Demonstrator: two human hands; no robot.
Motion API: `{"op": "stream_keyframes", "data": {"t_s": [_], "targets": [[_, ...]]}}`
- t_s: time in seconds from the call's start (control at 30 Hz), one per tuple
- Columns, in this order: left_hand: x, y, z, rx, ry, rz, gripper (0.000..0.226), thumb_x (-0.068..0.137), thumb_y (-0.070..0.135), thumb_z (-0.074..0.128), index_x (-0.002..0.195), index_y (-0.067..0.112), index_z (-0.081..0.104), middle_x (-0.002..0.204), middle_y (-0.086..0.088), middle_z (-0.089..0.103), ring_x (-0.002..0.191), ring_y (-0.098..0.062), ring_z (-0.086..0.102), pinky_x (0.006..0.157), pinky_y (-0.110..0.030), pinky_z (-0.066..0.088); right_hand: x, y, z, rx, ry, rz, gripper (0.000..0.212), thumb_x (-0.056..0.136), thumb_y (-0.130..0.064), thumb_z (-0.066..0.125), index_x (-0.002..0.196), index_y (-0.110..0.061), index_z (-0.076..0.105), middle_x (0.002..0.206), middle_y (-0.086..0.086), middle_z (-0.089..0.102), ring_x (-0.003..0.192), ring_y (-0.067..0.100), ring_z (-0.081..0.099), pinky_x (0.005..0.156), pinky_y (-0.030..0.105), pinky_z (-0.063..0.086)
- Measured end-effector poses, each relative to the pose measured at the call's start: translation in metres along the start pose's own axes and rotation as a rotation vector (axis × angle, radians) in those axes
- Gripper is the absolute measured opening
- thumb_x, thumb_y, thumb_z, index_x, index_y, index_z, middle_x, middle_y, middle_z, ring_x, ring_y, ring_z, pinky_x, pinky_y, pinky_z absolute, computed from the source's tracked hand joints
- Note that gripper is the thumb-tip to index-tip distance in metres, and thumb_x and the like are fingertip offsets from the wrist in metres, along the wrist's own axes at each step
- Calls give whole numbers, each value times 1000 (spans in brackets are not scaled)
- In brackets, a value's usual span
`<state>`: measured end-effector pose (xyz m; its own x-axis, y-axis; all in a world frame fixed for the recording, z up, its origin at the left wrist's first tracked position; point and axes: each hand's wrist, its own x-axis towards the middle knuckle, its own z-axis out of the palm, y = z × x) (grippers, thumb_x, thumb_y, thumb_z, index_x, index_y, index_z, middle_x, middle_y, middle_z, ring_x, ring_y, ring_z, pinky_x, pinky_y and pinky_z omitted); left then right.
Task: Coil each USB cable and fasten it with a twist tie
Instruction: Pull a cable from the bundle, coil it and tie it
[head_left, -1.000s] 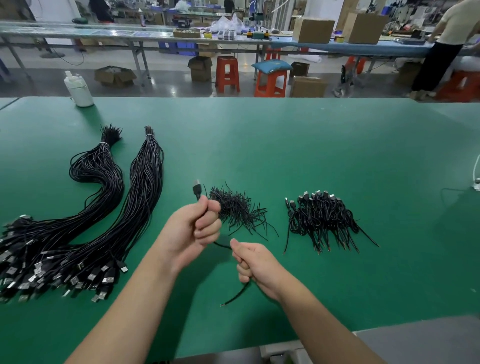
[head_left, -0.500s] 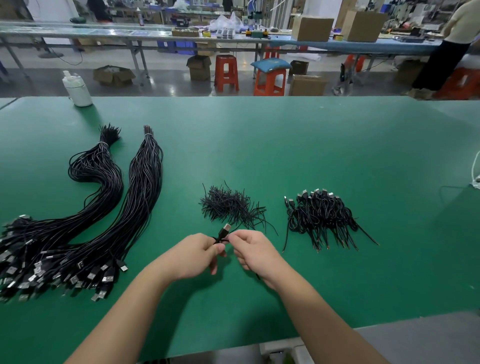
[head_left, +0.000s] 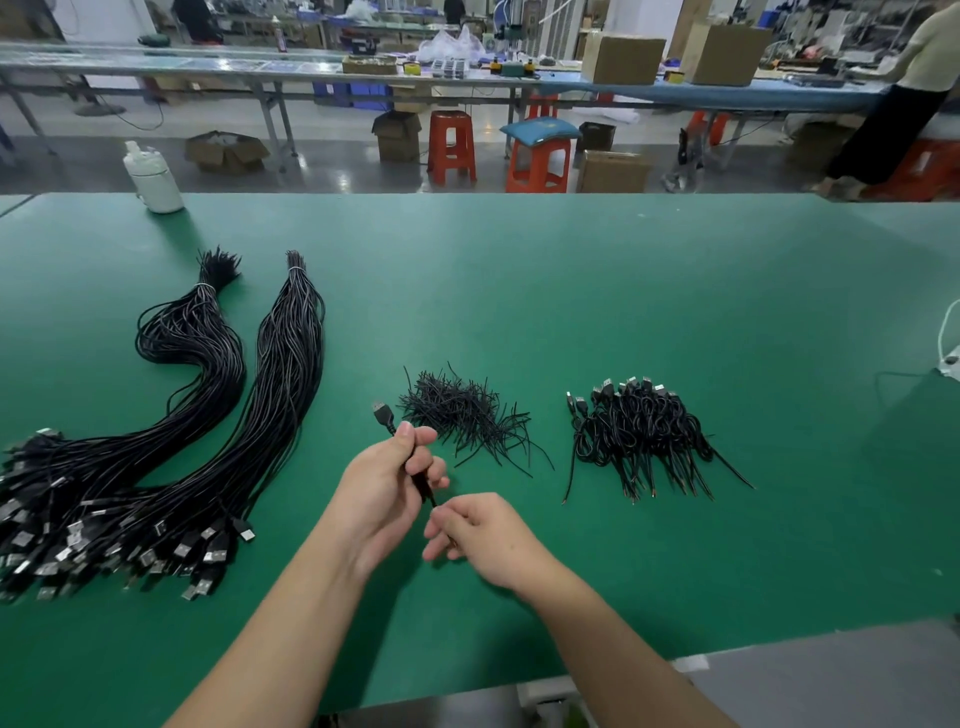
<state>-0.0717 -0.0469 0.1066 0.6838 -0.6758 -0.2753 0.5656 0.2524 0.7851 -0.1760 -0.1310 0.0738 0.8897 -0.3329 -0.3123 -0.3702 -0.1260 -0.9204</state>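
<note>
My left hand (head_left: 387, 488) grips a black USB cable (head_left: 385, 417) folded into a short coil, its plug sticking up past the thumb. Just below it, my right hand (head_left: 480, 530) pinches the lower end of the same cable. A loose pile of black twist ties (head_left: 462, 413) lies right behind the hands. To the right sits a heap of coiled, tied cables (head_left: 639, 436). Two long bundles of uncoiled cables (head_left: 218, 415) stretch across the left of the green table (head_left: 571, 291).
A white bottle (head_left: 153, 179) stands at the table's far left edge. A white cord (head_left: 948, 338) enters at the right edge. Beyond the table are orange stools (head_left: 537, 158), cardboard boxes and a person (head_left: 904, 98) at another bench.
My left hand has risen and turned with the cable, so the plug now points up and away. My right hand dropped below it, holding the cable's lower end.
</note>
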Motion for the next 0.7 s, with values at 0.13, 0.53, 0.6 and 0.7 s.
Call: {"op": "stream_keyframes", "data": {"t_s": [0.13, 0.53, 0.6, 0.7], "targets": [[-3, 1, 0, 38, -45, -18, 27, 104, 23, 40, 91, 5, 54, 54, 3, 29, 52, -15, 36, 54, -29, 37, -1, 4, -6, 4, 26, -60, 9, 97, -17, 61, 98, -15, 70, 87, 5, 70, 68, 9, 52, 68, 28, 42], [-8, 0, -3, 342, -185, -258, 45, 101, 26, 46, 70, 10, 74, 80, -23, 72, 65, -28, 68, 45, -28, 43, 5, 8, 2, 449, 46, -114, 35, 81, 6, 73, 112, 10, 58, 75, 4, 56, 74, 17, 56, 75, 33, 57], [-6, 0, -1, 427, -179, -271, 46, 103, 24, 45, 72, 7, 74, 86, -27, 72, 65, -28, 66, 48, -31, 43, 6, 11, 2, 418, 93, -101, 37, 80, 5, 72, 113, 10, 58, 83, 11, 54, 77, 21, 54, 75, 34, 58], [-5, -5, 4, 713, -117, -134, 43, 105, 24, 44, 79, 4, 72, 84, -19, 74, 71, -28, 64, 66, -41, 53, 8, 13, 2, 213, 210, -113, 25, 80, -2, 66, 105, 1, 62, 85, 7, 60, 76, 17, 55, 79, 41, 55]]}}
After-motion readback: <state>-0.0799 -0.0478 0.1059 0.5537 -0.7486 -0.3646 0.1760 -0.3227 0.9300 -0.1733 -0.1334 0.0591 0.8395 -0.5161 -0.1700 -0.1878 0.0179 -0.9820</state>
